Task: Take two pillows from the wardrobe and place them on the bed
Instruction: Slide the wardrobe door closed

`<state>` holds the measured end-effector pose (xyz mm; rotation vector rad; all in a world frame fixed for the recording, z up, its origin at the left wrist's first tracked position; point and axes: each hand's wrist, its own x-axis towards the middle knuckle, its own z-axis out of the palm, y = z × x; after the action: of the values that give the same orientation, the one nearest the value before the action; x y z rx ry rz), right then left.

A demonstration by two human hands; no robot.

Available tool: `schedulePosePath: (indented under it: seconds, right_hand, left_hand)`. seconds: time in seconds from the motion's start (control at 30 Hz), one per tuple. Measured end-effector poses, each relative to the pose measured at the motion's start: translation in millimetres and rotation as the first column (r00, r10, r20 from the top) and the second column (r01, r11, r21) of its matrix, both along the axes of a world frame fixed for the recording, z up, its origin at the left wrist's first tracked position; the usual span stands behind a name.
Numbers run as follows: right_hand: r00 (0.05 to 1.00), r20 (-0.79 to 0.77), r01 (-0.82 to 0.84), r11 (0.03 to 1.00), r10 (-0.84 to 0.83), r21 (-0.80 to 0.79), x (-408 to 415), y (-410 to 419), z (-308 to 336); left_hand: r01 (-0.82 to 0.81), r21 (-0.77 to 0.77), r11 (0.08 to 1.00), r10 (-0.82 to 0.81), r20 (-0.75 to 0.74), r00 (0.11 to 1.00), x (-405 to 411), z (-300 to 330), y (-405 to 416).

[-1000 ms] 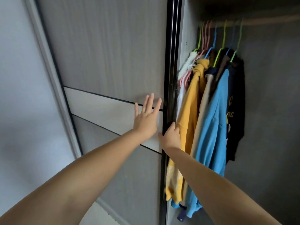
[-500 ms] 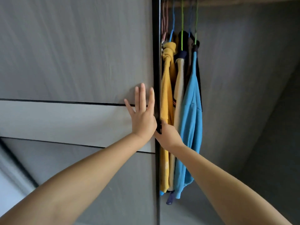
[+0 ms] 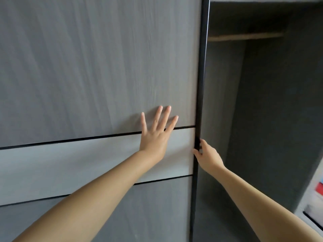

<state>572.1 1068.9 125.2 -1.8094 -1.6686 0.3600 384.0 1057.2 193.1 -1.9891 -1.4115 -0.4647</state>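
Note:
A grey sliding wardrobe door (image 3: 97, 67) with a pale band across it fills the left and middle. My left hand (image 3: 155, 133) lies flat on the door, fingers spread, holding nothing. My right hand (image 3: 208, 156) grips the door's black edge (image 3: 201, 84), fingers curled behind it. To the right of the door the wardrobe's dark inside (image 3: 262, 110) shows, with a wooden rail (image 3: 244, 36) near the top. No pillows and no bed are in view.
At the far right edge, something pale with red and blue patches (image 3: 319, 187) sits low beside the wardrobe; I cannot tell what it is. A dark strip (image 3: 312, 219) runs below it.
The door has slid to the right and now hides the hanging clothes. Both hands moved right with it. The view has shifted right as well.

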Motion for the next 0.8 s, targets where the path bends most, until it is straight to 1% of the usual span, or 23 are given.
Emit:
schedulePosePath:
  seconds: [0.13,0.23,0.27,0.3,0.33,0.37,0.4,0.43,0.47,0.53,0.67,0.8]
  right_hand:
    - [0.984,-0.073,0.161,0.987,-0.161,-0.002,43,-2,1]
    - [0.932,-0.214,0.304,0.952,-0.293,0.022,68,-4,9]
    - [0.906,-0.269,0.354,0.933,-0.325,0.065,74,-5,14]
    - [0.897,-0.286,0.388,0.909,-0.336,0.150,79,-5,20]
    - [0.915,-0.251,0.379,0.887,-0.316,0.265,83,-6,26]
    - [0.946,-0.174,0.320,0.868,-0.273,0.380,85,-6,32]
    - [0.973,-0.078,0.229,0.857,-0.218,0.463,87,-5,37]
    - [0.986,0.014,0.138,0.856,-0.166,0.499,88,-4,42]
    - [0.989,0.081,0.067,0.863,-0.124,0.501,91,-1,44]
    - [0.990,0.131,-0.006,0.886,-0.061,0.463,101,7,45]
    - [0.990,0.136,-0.018,0.910,-0.043,0.415,147,22,39]
    - [0.987,0.150,-0.018,0.901,-0.052,0.433,198,32,36]
  left_hand:
    - [0.012,0.024,1.000,-0.011,-0.030,0.999,7,-6,3]
    - [0.020,0.034,0.999,-0.019,-0.045,0.999,18,-8,7]
    - [0.016,0.033,0.999,-0.014,-0.043,0.999,21,-8,8]
    - [0.010,0.032,0.999,-0.008,-0.042,0.999,25,-9,9]
    - [0.007,0.031,0.999,-0.006,-0.040,0.999,29,-9,10]
    - [0.013,0.032,0.999,-0.012,-0.042,0.999,35,-9,12]
    - [0.024,0.025,0.999,-0.023,-0.050,0.998,42,-8,15]
    - [0.034,0.008,0.999,-0.033,-0.066,0.997,50,-8,18]
    - [0.041,-0.016,0.999,-0.042,-0.085,0.995,60,-7,22]
    - [0.048,-0.047,0.998,-0.053,-0.113,0.992,84,-7,30]
    - [0.073,-0.054,0.996,-0.079,-0.117,0.990,132,-9,42]
    - [0.101,-0.040,0.994,-0.105,-0.121,0.987,178,-11,52]
